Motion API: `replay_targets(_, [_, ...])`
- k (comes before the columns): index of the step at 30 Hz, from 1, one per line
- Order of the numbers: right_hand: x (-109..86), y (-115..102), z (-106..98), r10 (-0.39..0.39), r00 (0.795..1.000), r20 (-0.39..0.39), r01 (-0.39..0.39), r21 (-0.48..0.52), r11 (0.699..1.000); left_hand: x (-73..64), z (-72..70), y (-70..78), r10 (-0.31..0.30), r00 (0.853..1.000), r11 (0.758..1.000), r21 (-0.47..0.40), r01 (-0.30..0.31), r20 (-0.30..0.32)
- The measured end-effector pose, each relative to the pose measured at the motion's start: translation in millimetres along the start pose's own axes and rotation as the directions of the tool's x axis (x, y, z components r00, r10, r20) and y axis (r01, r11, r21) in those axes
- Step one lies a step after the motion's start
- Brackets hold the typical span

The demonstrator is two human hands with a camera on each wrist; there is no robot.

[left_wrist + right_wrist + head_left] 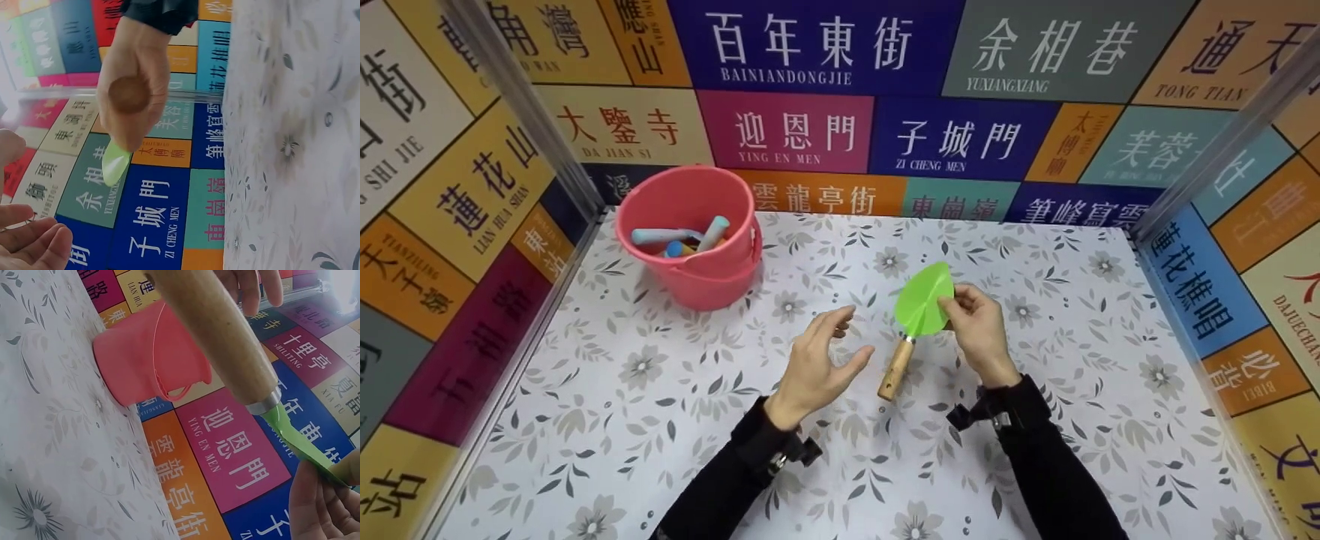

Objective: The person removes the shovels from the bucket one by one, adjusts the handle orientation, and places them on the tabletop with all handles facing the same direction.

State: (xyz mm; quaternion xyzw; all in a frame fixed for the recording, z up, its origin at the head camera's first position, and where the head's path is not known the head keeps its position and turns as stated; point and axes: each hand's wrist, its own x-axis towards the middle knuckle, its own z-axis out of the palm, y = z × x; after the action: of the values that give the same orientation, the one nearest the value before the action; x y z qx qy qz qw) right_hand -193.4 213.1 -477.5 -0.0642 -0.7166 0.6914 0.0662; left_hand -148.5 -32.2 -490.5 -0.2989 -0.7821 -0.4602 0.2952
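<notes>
A small garden trowel with a green blade and a wooden handle is held up by my right hand, which pinches the blade's right edge between thumb and fingers. Its handle points down toward me in the head view, and in the right wrist view it is clear of the table. My left hand hovers left of the handle, fingers loosely bent and thumb apart, holding nothing. The left wrist view shows the handle end-on in front of the right hand, with part of the green blade below.
A pink bucket stands at the back left of the table. Inside it are several tools, with a pale blue handle and a mint handle showing. Panels with printed street signs enclose the back and sides.
</notes>
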Motion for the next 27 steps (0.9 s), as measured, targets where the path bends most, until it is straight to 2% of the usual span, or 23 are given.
replay_targets(3, [0.5,-2.5,-4.2,-0.031,0.997,0.066,0.034,-0.031,0.999,2.3,-2.4,-3.4,-0.098,0.995,0.991,-0.086,0.099,0.015])
replay_targets(5, [0.3,-3.6,-6.6,-0.057,0.991,0.121,0.064,-0.056,0.996,3.0,-3.5,-4.8,-0.17,0.984,0.974,-0.142,0.175,0.047])
replay_targets(8, [-1.2,-5.8,-9.3,-0.078,0.975,0.207,0.097,-0.084,0.992,4.0,-3.2,-5.5,-0.271,0.956,0.931,-0.22,0.29,0.116])
replay_targets(12, [-4.8,-7.7,-7.6,-0.105,0.947,0.305,0.152,-0.135,0.979,4.5,1.5,-4.1,-0.363,0.907,0.872,-0.265,0.412,0.216])
replay_targets(15, [-7.4,-7.3,-4.0,-0.131,0.921,0.366,0.204,-0.168,0.964,5.8,7.9,-2.6,-0.392,0.88,0.843,-0.28,0.46,0.267])
replay_targets(18, [-10.6,-6.7,0.0,-0.166,0.889,0.427,0.265,-0.183,0.947,7.8,14.5,-1.8,-0.405,0.867,0.828,-0.286,0.483,0.29])
replay_targets(23, [-16.6,-6.1,5.2,-0.201,0.834,0.513,0.338,-0.188,0.922,10.3,20.1,-0.9,-0.449,0.845,0.814,-0.258,0.521,0.291])
replay_targets(27, [-19.6,-5.6,8.3,-0.198,0.818,0.54,0.349,-0.191,0.918,10.3,21.7,0.0,-0.486,0.826,0.794,-0.252,0.554,0.284])
